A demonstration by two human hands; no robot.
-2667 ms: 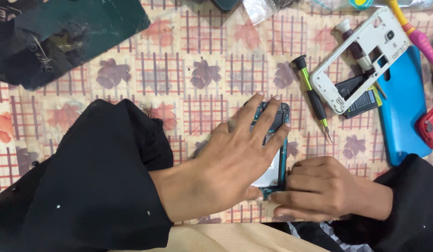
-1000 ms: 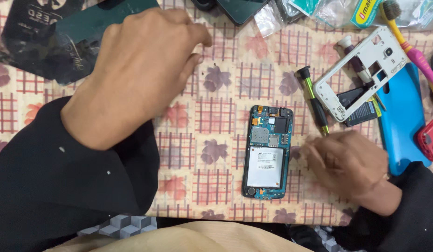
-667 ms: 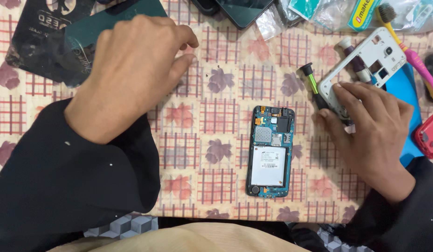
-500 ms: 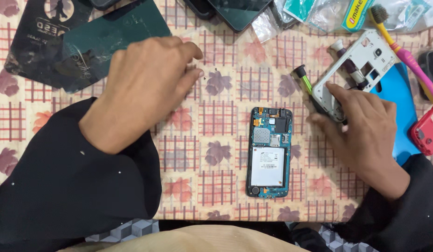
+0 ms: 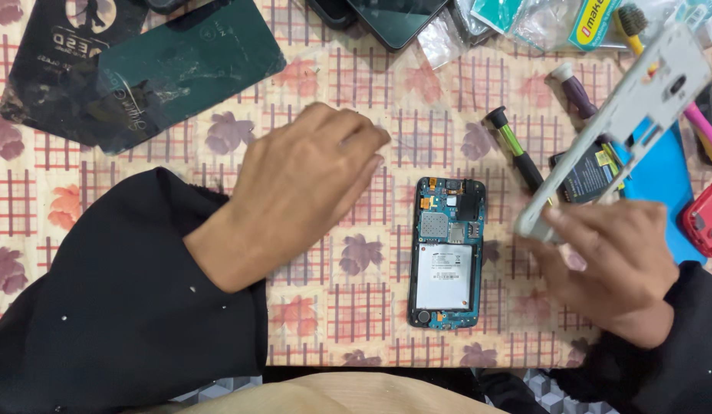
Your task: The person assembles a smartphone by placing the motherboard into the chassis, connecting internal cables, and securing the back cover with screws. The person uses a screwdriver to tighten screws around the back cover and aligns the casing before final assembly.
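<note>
Phone frame (image 5: pixel 639 115), the white plastic middle piece, is in the right hand (image 5: pixel 613 268), lifted at a slant above the right side of the table (image 5: pixel 179 238). The fingers are pinched on its near corner, and its far end rises over a blue cover (image 5: pixel 662 184) and a dark battery (image 5: pixel 586 176). The opened phone (image 5: pixel 446 253) lies flat on the table between the two hands, its circuit board and silver shield plate facing up, touched by neither hand.

The left hand (image 5: pixel 310 184) hovers to the left of the opened phone, palm down, fingers loosely curled and together, gripping nothing that can be seen; whether a small part sits under the fingertips cannot be told.

A green-handled screwdriver (image 5: pixel 517 149) lies just beside the opened phone's far right corner, and a second tool with a purple handle (image 5: pixel 574 92) lies further off. Dark phone covers (image 5: pixel 141 69) rest at the far left.

A frame this thin and long probably flexes easily when held by one corner, so a hold nearer its middle, or a second hand under the far end, would likely serve better. It should stay level and clear of the exposed board, since a dragged edge could catch the small connectors there. The screwdriver is close enough to roll if knocked.
</note>
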